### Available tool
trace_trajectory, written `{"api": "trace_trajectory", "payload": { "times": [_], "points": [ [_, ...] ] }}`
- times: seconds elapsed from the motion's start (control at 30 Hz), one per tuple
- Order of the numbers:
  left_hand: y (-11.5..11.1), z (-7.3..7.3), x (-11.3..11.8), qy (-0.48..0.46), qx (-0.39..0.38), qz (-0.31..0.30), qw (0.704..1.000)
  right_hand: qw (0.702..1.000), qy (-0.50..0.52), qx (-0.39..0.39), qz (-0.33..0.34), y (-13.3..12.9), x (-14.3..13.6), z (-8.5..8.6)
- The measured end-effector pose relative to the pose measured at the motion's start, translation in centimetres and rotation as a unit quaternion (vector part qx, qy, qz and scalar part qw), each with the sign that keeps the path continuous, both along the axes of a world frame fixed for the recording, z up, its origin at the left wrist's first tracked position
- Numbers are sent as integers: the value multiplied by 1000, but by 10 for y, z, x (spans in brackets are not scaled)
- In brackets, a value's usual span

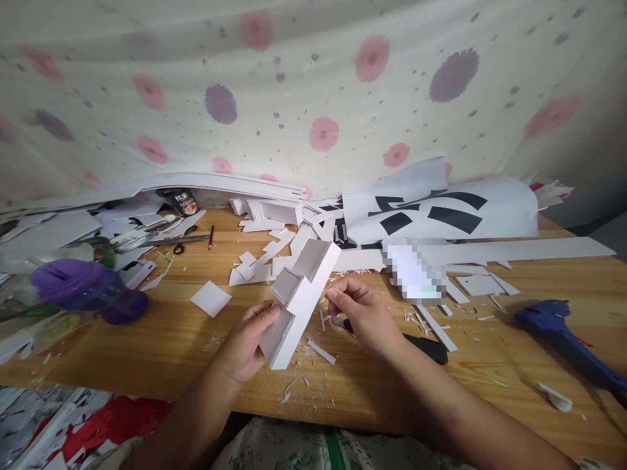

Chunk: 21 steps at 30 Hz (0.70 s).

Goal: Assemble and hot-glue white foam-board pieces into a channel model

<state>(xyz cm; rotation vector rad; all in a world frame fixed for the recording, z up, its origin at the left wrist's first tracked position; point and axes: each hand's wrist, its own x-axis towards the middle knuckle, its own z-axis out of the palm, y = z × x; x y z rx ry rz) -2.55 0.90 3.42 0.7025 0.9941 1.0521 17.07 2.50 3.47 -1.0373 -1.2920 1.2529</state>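
Note:
My left hand (249, 341) grips a white foam-board model piece (302, 297) with stepped edges, thumb on its front face and fingers behind. It is held tilted above the wooden table. Just right of it, my right hand (366, 314) is closed in a pinch, apart from the piece; whatever may be between the fingertips is hidden. Partly under that hand lies a craft knife with a black handle (428, 348). Thin white strips and scraps (322, 352) are scattered below.
A blue glue gun (563, 339) rests on the right, a blurred-out phone (415, 269) behind my right hand. Left are a purple-lidded cup (88, 287), scissors (183, 241) and a white square (210, 298). Board offcuts and curled printed sheets (441, 209) line the back by the curtain (294, 78).

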Motion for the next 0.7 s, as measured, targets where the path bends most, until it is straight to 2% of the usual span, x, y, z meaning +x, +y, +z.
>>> {"api": "trace_trajectory", "payload": {
  "times": [0.1,0.23,0.3,0.4,0.53,0.7],
  "points": [
    [4,0,-1,-40,-22,21,999,993,-92,58,39,-1,2,-4],
    [7,0,-3,-75,-74,30,994,959,-221,171,54,2,6,-16],
    [7,0,-3,-90,-100,27,991,943,-251,215,42,5,9,-22],
    [6,1,0,-112,-120,19,986,934,-256,249,-7,9,11,-26],
    [6,2,4,-132,-127,1,983,942,-237,238,-24,6,13,-18],
    [5,0,11,-136,-116,-12,984,971,-194,142,1,-3,8,-8]
  ]
}}
